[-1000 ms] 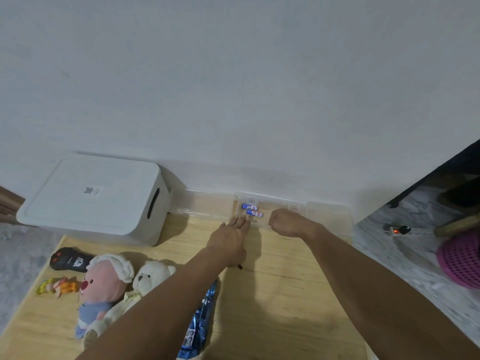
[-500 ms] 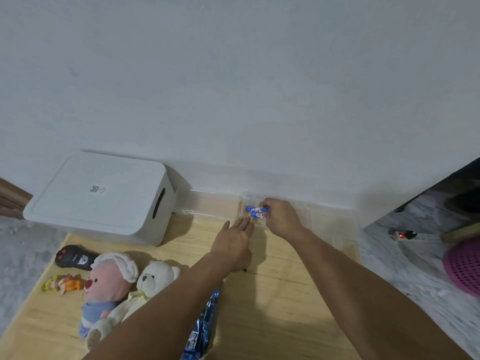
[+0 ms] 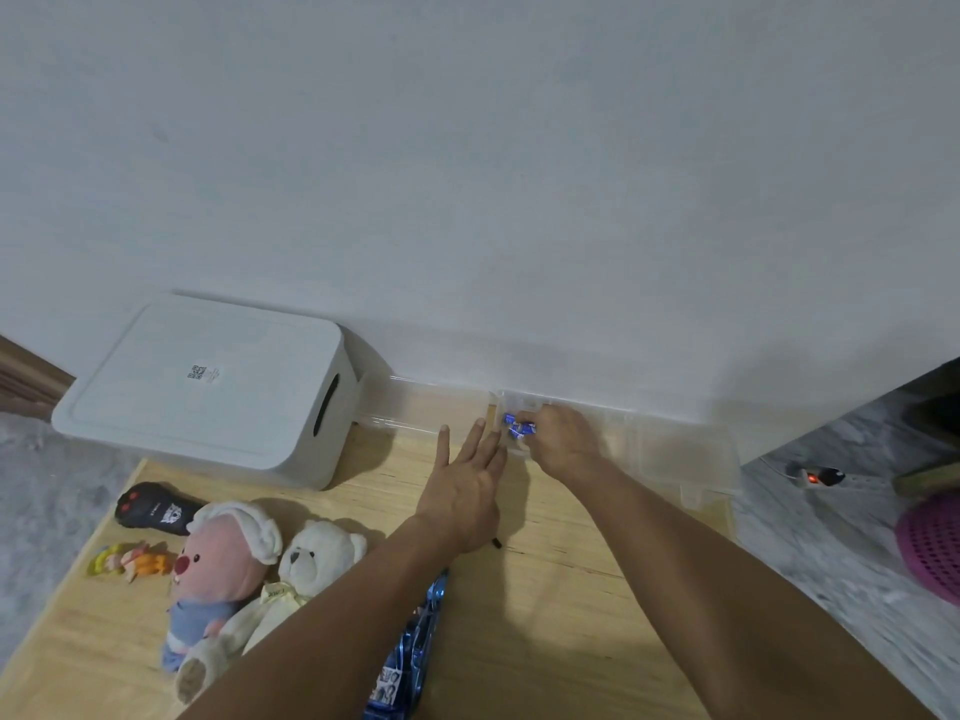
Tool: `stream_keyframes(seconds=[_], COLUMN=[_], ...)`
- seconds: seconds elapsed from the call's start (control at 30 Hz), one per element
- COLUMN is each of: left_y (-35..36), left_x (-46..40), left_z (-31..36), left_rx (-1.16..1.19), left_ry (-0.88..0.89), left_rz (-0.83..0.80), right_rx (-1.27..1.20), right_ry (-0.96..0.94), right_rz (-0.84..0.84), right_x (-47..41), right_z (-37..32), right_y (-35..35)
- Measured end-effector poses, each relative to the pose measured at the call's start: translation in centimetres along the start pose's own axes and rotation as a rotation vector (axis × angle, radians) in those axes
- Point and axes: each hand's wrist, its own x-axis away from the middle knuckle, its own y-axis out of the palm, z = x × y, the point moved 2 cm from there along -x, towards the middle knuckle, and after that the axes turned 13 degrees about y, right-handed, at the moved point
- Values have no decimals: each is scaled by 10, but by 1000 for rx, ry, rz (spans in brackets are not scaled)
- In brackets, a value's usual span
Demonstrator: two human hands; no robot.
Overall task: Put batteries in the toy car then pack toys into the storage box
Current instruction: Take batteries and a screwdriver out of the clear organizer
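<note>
So your right hand (image 3: 563, 441) was curled down at the far edge of the wooden table (image 3: 545, 574), fingers pinched around the blue batteries (image 3: 517, 426) inside that clear plastic organizer (image 3: 675, 459) sitting against the wall. Couldn't tell exactly how many batteries you had, they were kinda blurry. Your left hand (image 3: 465, 485) was just beside it, flat and spread wide with nothing in it, fingertips touching the organizer's near rim.

The toy car (image 3: 410, 657), the shiny blue one, was lying at the near edge of the table, mostly tucked under your left forearm, so well apart from the batteries. The white storage box (image 3: 208, 387) sat at the far left corner with its lid on. In front of it, along the left edge, you had the black remote (image 3: 153, 509), a small colourful figure (image 3: 127, 558), the pink plush (image 3: 218, 558) and the white teddy bear (image 3: 311, 558) leaning right against it.
</note>
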Motion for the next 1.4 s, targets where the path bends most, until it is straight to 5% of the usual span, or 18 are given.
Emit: stream_keyframes(seconds=[0.57, 0.87, 1.17, 1.4], left_y=[-3, -5, -18, -25], left_x=[-1, -1, -13, -29], left_z=[-4, -4, -12, -25], left_rx=[50, 50, 253, 241], left_ry=[-31, -35, -114, -49], left_rz=[-49, -66, 132, 216], right_rx=[50, -269, -576, -541], right_ry=[-122, -166, -86, -20], right_rz=[-42, -2, 155, 87], right_x=[-3, 17, 57, 82], right_z=[-2, 21, 49, 60], right_y=[-10, -24, -14, 30])
